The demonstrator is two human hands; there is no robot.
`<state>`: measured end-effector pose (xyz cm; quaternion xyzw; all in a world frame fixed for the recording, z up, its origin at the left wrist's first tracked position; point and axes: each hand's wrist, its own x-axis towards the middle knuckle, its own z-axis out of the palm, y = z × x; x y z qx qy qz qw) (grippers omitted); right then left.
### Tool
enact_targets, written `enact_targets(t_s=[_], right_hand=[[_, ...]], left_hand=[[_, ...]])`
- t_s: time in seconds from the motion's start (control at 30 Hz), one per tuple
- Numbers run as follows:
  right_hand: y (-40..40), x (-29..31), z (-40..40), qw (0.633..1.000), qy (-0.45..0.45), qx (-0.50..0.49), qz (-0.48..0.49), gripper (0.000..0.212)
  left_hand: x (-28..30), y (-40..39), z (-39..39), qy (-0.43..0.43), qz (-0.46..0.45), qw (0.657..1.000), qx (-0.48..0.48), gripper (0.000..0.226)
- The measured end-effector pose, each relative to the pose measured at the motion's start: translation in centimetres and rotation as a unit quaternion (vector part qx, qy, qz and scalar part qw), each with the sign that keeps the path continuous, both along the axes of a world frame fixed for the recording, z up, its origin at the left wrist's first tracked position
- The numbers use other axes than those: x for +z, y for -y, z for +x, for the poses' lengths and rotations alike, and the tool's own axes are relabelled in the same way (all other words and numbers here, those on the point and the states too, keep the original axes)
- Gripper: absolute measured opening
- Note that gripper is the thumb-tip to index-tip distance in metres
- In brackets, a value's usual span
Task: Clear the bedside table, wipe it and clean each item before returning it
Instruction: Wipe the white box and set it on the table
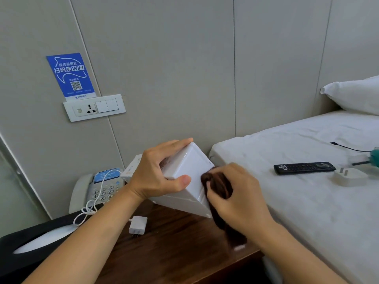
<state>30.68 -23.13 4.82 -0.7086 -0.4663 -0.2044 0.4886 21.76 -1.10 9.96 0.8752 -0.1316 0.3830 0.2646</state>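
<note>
- The person's left hand (162,173) grips a glossy white plastic box (187,179), fingers curled over its upper edge and thumb pressed against its near face.
- The box is tilted, one corner pointing up, held just above the back of the dark brown wooden bedside table (174,249); I cannot tell whether its lower edge touches the wood.
- The right hand (235,197) is bunched around a dark brown cloth (220,188), pressing it against the right-hand face of the box. A tail of the cloth hangs down toward the tabletop, blurred.
- On the table, near the front of the box, lies a small white plug-in charger (137,225), prongs facing the person.
- A thin white cable (92,206) loops over a grey-white push-button telephone (96,189) that sits at the back left of the table, beside the wall.
- A black tissue box (30,238) with a white tissue in its slot stands at the left, nearest the person.
- On the white bed sheet (297,201) to the right lie a black remote control (303,168), a round white plug adapter (348,177) just beside it, and a thin black cable (346,147) further back.
- A white pillow (354,97) rests at the head of the bed.
- On the grey wall panel are a white socket-and-switch plate (94,107) and, above it, a blue WiFi sign (69,74).
</note>
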Motion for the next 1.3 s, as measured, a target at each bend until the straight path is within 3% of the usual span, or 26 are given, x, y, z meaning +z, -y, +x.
enact_targets(t_s=[0.13, 0.3, 0.43, 0.57, 0.73, 0.93, 1.13, 1.3], right_hand=[[1.7, -2.5, -2.1, 0.995, 0.011, 0.074, -0.067, 0.018], [1.6, -1.9, -0.3, 0.996, -0.065, 0.025, 0.061, 0.025], [0.4, -1.8, -0.6, 0.997, -0.07, -0.011, 0.029, 0.022], [1.6, -3.0, -1.6, 0.994, -0.054, 0.068, -0.06, 0.017], [2.2, -3.4, 0.1, 0.962, -0.247, 0.0, 0.116, 0.026], [2.3, -3.2, -0.1, 0.953, -0.265, 0.039, 0.141, 0.027], [2.9, -3.9, 1.2, 0.945, -0.289, 0.027, 0.152, 0.021], [3.1, -4.7, 1.7, 0.938, -0.307, 0.033, 0.161, 0.022]], left_hand=[[-0.2, -0.5, 0.0, 0.001, -0.003, 1.0, 0.01, 0.077], [-0.6, 0.0, 0.2, -0.028, 0.033, 0.999, 0.003, 0.077], [-0.9, 0.4, 0.5, -0.021, 0.041, 0.999, 0.006, 0.077], [-0.9, -0.5, 0.4, -0.006, 0.031, 0.999, 0.009, 0.077], [-0.4, -1.4, 0.0, 0.005, 0.015, 1.0, 0.012, 0.075], [-0.7, 0.1, 0.9, -0.057, 0.064, 0.996, 0.009, 0.079], [-2.5, 2.2, 1.5, -0.082, 0.218, 0.972, -0.037, 0.082], [-2.7, 2.8, 2.1, -0.084, 0.215, 0.972, -0.04, 0.079]])
